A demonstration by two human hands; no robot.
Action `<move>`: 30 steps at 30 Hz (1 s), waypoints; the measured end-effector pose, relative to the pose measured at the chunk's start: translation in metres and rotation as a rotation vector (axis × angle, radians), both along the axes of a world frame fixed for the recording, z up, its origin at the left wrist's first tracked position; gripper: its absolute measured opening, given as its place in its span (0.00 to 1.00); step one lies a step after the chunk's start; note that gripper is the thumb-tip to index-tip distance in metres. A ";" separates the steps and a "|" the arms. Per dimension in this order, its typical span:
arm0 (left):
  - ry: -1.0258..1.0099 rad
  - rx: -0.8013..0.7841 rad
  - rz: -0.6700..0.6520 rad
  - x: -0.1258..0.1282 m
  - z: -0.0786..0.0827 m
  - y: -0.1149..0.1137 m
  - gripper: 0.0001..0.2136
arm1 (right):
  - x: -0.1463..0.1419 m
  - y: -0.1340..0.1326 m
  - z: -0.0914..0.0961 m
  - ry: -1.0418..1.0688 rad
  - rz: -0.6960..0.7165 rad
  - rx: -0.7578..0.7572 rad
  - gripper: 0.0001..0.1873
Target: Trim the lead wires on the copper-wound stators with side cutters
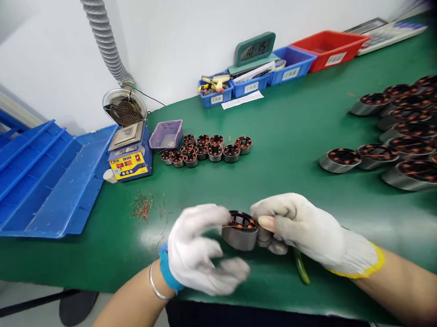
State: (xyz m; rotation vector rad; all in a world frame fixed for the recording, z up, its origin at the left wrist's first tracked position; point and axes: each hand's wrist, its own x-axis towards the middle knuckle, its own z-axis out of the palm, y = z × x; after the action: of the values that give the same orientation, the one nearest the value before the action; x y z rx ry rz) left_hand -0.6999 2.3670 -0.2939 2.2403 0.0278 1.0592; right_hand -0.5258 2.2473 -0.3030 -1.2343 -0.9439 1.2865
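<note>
On the near side of the green bench (295, 154), a copper-wound stator (240, 238), open face up, is just left of the gloved right hand (299, 222) pinching its side, the gloved left hand (197, 251) spread at its left, contact blurred.

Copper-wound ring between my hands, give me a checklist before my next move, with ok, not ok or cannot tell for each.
1. Ring has its wound side facing up: ok.
2. Right grip closed at the ring's right edge: ok.
3. Left grip closed on the ring: not ok; fingers spread and blurred.
4. Green handle held or just lying under the right hand: cannot tell.
5. Table free of scraps: not ok; wire clippings lie beyond the left hand.
</note>
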 end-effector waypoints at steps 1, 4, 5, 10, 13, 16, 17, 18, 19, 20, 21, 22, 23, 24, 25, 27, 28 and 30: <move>0.110 -0.255 0.048 0.002 -0.003 0.001 0.16 | 0.001 -0.002 0.001 -0.106 -0.002 0.027 0.27; 0.735 -1.076 -0.269 0.011 -0.008 0.008 0.32 | 0.004 -0.004 0.004 -0.421 -0.023 0.074 0.26; 0.887 -1.229 -0.431 0.013 -0.009 0.010 0.35 | 0.004 -0.004 0.004 -0.454 -0.027 0.065 0.26; 0.552 -0.982 -0.362 0.012 -0.001 0.006 0.30 | -0.002 0.002 -0.002 -0.003 -0.005 -0.075 0.29; 0.259 -0.296 -0.286 0.005 0.008 -0.002 0.19 | -0.006 0.004 -0.008 0.158 0.002 -0.061 0.30; 0.067 0.169 -0.344 0.000 0.012 -0.008 0.13 | -0.005 0.000 -0.008 0.160 0.029 -0.032 0.30; 0.028 0.174 -0.301 0.000 0.011 -0.009 0.14 | -0.004 -0.001 -0.007 0.126 0.042 -0.032 0.30; 0.031 0.103 -0.225 0.000 0.010 -0.010 0.16 | -0.003 -0.003 -0.006 0.064 0.051 -0.032 0.30; 0.080 -0.015 -0.149 0.001 0.008 -0.010 0.18 | -0.002 -0.004 -0.004 -0.028 0.054 -0.026 0.29; 0.166 -0.150 -0.091 0.003 0.006 -0.009 0.20 | 0.000 -0.005 -0.002 -0.141 0.045 -0.013 0.28; 0.275 -0.261 -0.072 0.005 0.003 -0.007 0.22 | 0.000 -0.006 -0.001 -0.249 0.032 0.006 0.27; 0.373 -0.317 -0.087 0.007 -0.001 -0.004 0.23 | 0.001 -0.005 0.000 -0.323 0.019 0.019 0.26; 0.417 -0.291 -0.120 0.009 -0.004 -0.001 0.22 | 0.000 -0.004 -0.001 -0.338 0.010 0.018 0.26; 0.390 -0.190 -0.127 0.011 -0.007 0.002 0.20 | -0.002 -0.003 -0.002 -0.286 0.005 -0.002 0.26; 0.320 -0.027 -0.100 0.013 -0.009 0.005 0.18 | -0.005 -0.001 -0.004 -0.180 0.003 -0.033 0.26; 0.149 0.355 0.004 0.014 -0.011 0.011 0.14 | -0.011 0.003 -0.009 0.067 0.018 -0.084 0.28; 0.087 0.513 0.047 0.013 -0.012 0.013 0.12 | -0.013 0.005 -0.011 0.153 0.033 -0.094 0.30; 0.061 0.666 0.108 0.013 -0.013 0.017 0.11 | -0.015 0.006 -0.014 0.180 0.072 -0.101 0.30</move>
State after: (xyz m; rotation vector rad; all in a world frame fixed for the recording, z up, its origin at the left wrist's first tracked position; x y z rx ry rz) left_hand -0.6870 2.3839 -0.3069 2.8914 -0.2099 1.1777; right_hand -0.5410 2.2536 -0.3170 -1.1473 -0.8079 1.4912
